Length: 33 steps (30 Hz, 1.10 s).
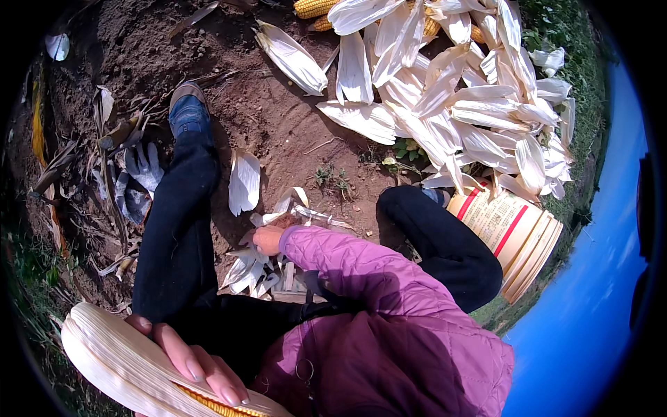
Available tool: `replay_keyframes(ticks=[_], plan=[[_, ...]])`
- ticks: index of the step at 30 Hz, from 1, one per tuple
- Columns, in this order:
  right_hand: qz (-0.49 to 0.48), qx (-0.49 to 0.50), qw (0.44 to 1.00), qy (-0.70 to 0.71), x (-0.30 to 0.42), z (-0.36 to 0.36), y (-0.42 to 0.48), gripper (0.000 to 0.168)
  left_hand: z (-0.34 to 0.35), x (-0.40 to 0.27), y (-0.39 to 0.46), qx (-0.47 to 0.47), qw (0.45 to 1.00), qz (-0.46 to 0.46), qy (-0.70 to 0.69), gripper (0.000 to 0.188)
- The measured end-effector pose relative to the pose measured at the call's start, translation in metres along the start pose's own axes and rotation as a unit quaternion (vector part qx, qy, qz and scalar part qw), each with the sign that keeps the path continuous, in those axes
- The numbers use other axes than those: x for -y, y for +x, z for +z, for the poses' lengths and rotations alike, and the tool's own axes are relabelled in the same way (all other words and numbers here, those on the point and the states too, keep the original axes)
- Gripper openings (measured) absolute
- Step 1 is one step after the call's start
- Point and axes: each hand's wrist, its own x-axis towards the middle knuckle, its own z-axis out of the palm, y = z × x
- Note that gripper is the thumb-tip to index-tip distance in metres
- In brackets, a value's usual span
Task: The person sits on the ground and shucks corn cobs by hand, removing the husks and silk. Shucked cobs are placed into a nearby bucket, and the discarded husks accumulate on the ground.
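Note:
At the lower left, my left hand grips an ear of corn still wrapped in pale dry husk. A slit in the husk bares a strip of yellow kernels beneath the fingers. My right hand reaches down between my legs to loose husk scraps on the soil. Its fingertips are partly hidden among the scraps, so whether they pinch anything is unclear. A single husk leaf lies just beyond that hand, near my left leg.
A large heap of dry husks covers the upper right, with bare yellow corn ears at its far edge. Beside my right knee stands a cream plastic bucket with red bands and writing. Work gloves and dry stalks lie left of my left leg.

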Motion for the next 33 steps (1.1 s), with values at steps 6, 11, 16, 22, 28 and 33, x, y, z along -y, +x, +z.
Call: replay_keyframes(ticks=[6, 11, 16, 22, 28, 33], plan=[[-0.069, -0.461, 0.878, 0.108, -0.028, -0.033, -0.019, 0.026, 0.005, -0.001, 0.003, -0.017, 0.999, -0.028, 0.005, 0.071], [0.255, -0.643, 0.695, -0.197, -0.154, -0.092, -0.096, 0.012, 0.003, 0.002, 0.003, -0.011, 1.000, -0.020, -0.006, 0.071], [0.296, -0.531, 0.737, -0.295, -0.209, -0.099, -0.141, 0.013, -0.002, -0.001, -0.001, 0.031, 0.999, 0.003, 0.024, 0.073], [-0.026, -0.544, 0.814, -0.202, -0.129, -0.146, -0.177, 0.016, 0.005, 0.005, 0.000, -0.009, 1.000, -0.017, -0.022, 0.076], [0.170, -0.802, 0.557, -0.136, -0.151, -0.229, -0.273, 0.032, -0.013, 0.001, -0.002, 0.067, 0.998, 0.002, -0.023, 0.075], [0.207, -0.802, 0.508, -0.237, -0.150, -0.220, -0.260, 0.047, -0.010, -0.002, -0.001, 0.054, 0.998, 0.000, -0.023, 0.074]])
